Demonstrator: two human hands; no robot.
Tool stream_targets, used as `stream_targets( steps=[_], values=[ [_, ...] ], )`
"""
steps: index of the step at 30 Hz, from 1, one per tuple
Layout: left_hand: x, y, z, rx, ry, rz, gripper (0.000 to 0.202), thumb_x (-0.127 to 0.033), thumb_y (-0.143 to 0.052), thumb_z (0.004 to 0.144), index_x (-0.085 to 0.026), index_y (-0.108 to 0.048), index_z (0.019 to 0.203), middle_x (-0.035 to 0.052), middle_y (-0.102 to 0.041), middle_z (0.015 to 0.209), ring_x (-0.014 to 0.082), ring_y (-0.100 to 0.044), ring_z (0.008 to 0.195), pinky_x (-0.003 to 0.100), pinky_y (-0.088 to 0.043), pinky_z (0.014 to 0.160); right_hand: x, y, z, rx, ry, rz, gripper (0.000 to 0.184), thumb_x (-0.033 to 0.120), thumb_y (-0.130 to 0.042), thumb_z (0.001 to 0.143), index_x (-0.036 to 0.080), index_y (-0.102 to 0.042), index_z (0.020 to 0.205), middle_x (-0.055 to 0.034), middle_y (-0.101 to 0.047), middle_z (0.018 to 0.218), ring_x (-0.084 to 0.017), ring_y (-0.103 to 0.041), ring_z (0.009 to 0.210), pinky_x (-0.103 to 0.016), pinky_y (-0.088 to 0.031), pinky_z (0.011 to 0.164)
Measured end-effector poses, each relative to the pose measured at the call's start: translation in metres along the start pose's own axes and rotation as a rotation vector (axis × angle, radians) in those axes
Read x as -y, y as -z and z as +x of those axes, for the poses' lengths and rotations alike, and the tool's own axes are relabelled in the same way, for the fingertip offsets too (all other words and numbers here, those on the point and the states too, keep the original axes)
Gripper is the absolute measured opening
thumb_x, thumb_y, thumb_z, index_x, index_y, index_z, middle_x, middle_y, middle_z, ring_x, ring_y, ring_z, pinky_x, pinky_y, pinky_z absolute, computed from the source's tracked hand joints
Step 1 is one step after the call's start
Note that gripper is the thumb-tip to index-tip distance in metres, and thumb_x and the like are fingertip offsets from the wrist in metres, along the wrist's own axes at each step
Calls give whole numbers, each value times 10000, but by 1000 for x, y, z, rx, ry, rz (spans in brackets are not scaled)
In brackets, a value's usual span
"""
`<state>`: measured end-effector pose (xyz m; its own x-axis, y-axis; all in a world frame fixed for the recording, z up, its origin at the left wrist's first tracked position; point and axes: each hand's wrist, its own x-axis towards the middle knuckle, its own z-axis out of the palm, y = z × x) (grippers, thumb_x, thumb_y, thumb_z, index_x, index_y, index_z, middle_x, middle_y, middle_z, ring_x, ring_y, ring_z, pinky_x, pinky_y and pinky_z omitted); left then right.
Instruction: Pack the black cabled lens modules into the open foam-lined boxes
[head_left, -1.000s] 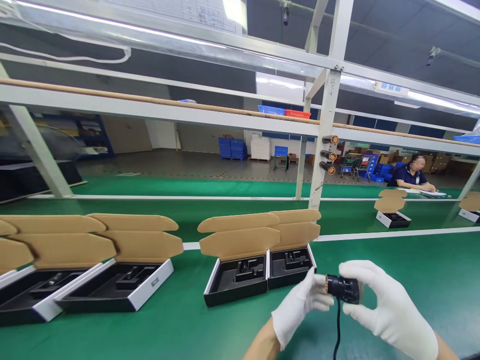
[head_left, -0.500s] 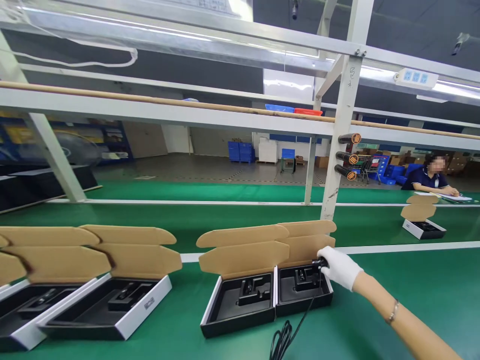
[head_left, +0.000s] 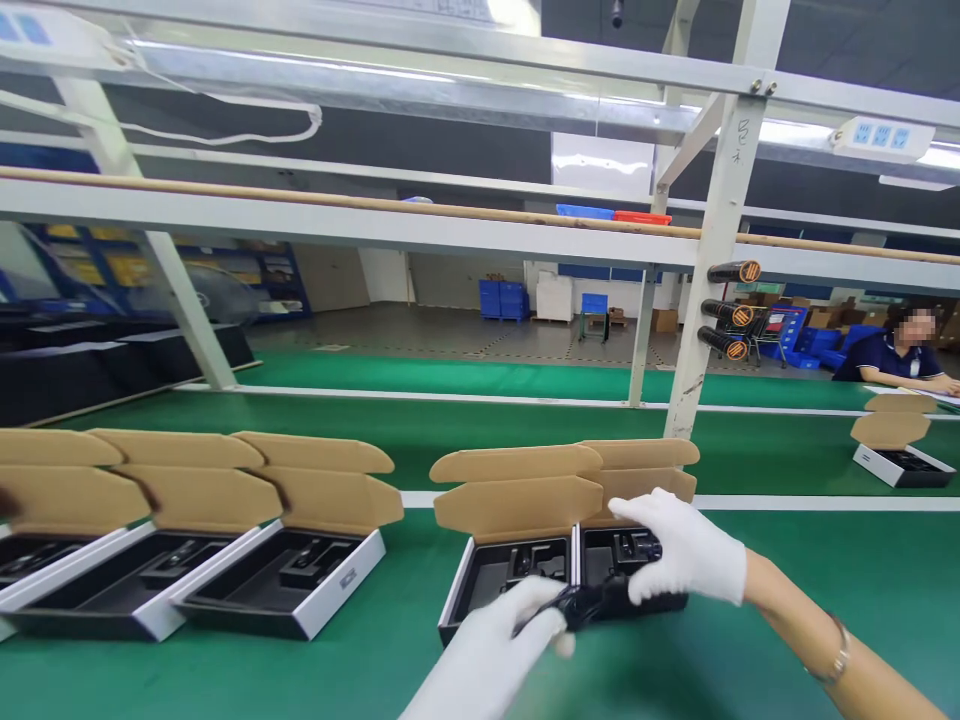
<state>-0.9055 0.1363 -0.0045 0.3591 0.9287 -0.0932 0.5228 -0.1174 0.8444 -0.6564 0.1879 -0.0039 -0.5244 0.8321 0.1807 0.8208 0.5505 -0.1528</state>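
White-gloved left hand (head_left: pixel 484 660) pinches a black plastic device (head_left: pixel 581 606), its long axis lying nearly sideways across the front of a black-lined white carton (head_left: pixel 576 556). White-gloved right hand (head_left: pixel 679 550), fingers spread, sits nearer the carton's moulded recess. Kraft-brown lid flaps (head_left: pixel 517 505) stand behind; further cartons (head_left: pixel 337 590) line the green tabletop (head_left: pixel 787 620).

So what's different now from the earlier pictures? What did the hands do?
The left hand came up into view and took hold of the black cord, which lay looped on the green bench before. The right hand moved slightly and now spreads over the black foam tray of the right-hand box. I can't tell whether it let go of the black device. The open boxes stayed where they were.
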Motion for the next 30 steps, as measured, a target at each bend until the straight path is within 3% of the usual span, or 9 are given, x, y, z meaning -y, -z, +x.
stream_targets(
  steps=[2, 5, 9, 13, 15, 18, 21, 25, 30],
  values=[
    [-28, 2, 12, 75, -109, -48, 221, -299, -406, 845, -245, -619, 833, -31, -689, 856, 190, -611, 908, 310, -444, 872, 28, 13, -10, -64, 28, 48, 755, 577, -753, 642, 258, -524, 1287, -43, -676, 1005, -239, -570, 856, -308, -421, 707],
    [-49, 10, 31, 120, -262, -33, 216, -339, -430, 875, -260, -626, 917, -45, -682, 859, 168, -608, 848, 267, -443, 793, 45, 23, -22, -148, -101, 120, 479, 433, -668, 775, 261, -557, 1207, -34, -679, 943, -214, -594, 815, -303, -432, 699],
    [-49, 17, 65, 25, -368, 104, 252, -415, -464, 876, -240, -638, 822, -24, -676, 877, 191, -579, 884, 293, -402, 828, 20, 23, -29, -199, -305, 421, 270, 266, -504, 856, 232, -546, 1121, -20, -679, 913, -175, -647, 779, -314, -498, 724],
    [-42, -10, 95, 69, -379, 70, 311, -417, -389, 893, -214, -597, 782, 12, -662, 870, 204, -574, 881, 316, -410, 823, -5, 12, -28, -185, -260, 753, 261, 232, -481, 853, 215, -495, 1113, -13, -646, 926, -150, -660, 745, -300, -549, 695],
    [-40, -30, 102, 170, -382, 12, 374, -462, -304, 919, -212, -569, 831, 13, -662, 826, 191, -594, 825, 309, -442, 792, -10, 7, -26, -239, -228, 695, 458, 190, -499, 826, 228, -435, 1277, -21, -643, 998, -153, -644, 796, -317, -547, 750],
    [-37, -48, 107, 311, -357, -60, 462, -539, -199, 931, -211, -505, 822, -26, -566, 573, 172, -572, 610, 300, -472, 703, -17, 3, -27, -266, -216, 421, 680, 122, -484, 798, 238, -304, 1443, -29, -633, 979, -168, -610, 811, -344, -526, 790],
    [-35, -47, 115, 395, -327, -65, 482, -605, -223, 911, -216, -464, 760, -61, -433, 475, 138, -435, 452, 281, -432, 579, -26, -1, -28, -199, -158, 136, 545, 110, -470, 815, 238, -461, 1345, -51, -601, 981, -182, -592, 837, -327, -506, 762],
    [-29, -38, 127, 456, -276, 10, 555, -701, -204, 873, -221, -469, 792, -49, -466, 601, 107, -345, 446, 250, -310, 446, -35, -13, -25, -118, -231, -118, 322, 171, -490, 863, 234, -593, 1161, -53, -570, 974, -175, -576, 789, -277, -457, 643],
    [-10, -43, 140, 458, -337, 278, 531, -646, -330, 882, -204, -575, 717, -16, -595, 694, 110, -432, 515, 253, -387, 561, -45, -28, -17, 11, -218, -263, 206, 235, -480, 888, 216, -683, 917, -57, -592, 939, -176, -577, 781, -269, -403, 613]
  ],
)
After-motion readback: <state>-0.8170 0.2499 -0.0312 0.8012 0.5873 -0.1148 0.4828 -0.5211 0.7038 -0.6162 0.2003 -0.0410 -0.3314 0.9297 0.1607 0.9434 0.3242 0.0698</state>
